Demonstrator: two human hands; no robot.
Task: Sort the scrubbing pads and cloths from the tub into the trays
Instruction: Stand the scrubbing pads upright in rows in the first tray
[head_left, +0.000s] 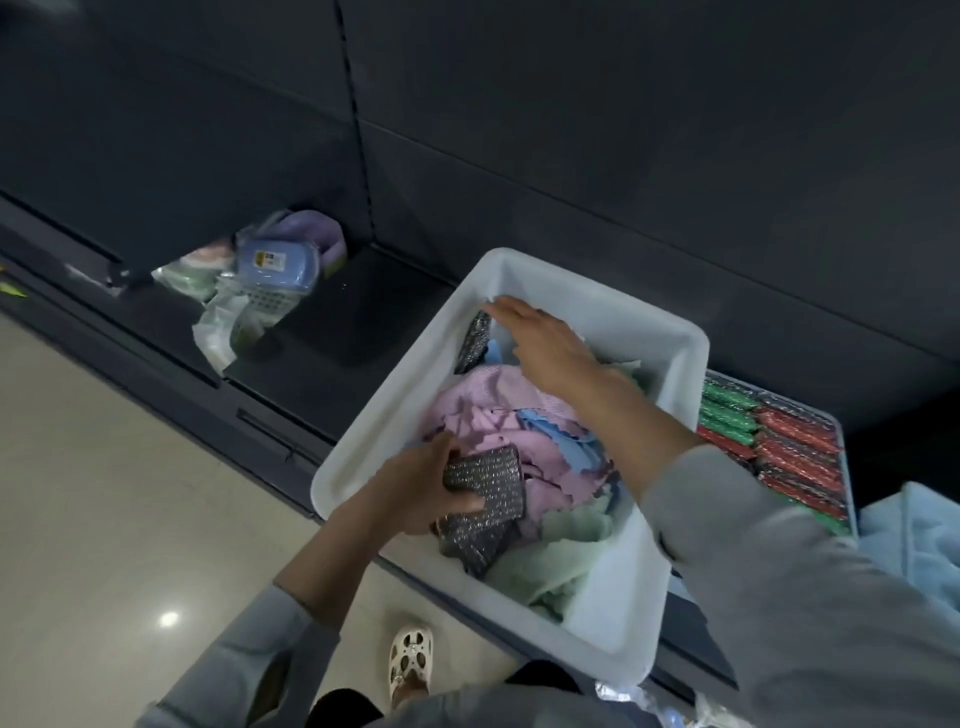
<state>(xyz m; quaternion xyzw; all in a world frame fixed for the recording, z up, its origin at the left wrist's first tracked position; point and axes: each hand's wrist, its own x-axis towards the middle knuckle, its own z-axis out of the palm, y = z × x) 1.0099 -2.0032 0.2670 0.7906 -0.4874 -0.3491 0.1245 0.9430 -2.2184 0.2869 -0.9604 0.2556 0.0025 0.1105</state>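
Step in hand: collecting dark pads from the white rectangular plastic tub (613, 618), which sits on the front edge of the dark shelf (332, 332).

The left hand (415, 488) grips a stack of dark grey glittery scrubbing pads (485, 499) at the tub's near-left corner, fingers curled under, thumb across the top. At least two pads are visible; the exact count cannot be told.

The right hand (545, 343) reaches with fingers extended and close together towards one more dark glittery pad (474, 340) leaning against the far-left wall. Contact cannot be confirmed.

Next move: pinch that pad, lift it clear of the pink, blue and green cloths (498, 410).

One tray of red and green pads (779, 441) adjoins the tub's right side.
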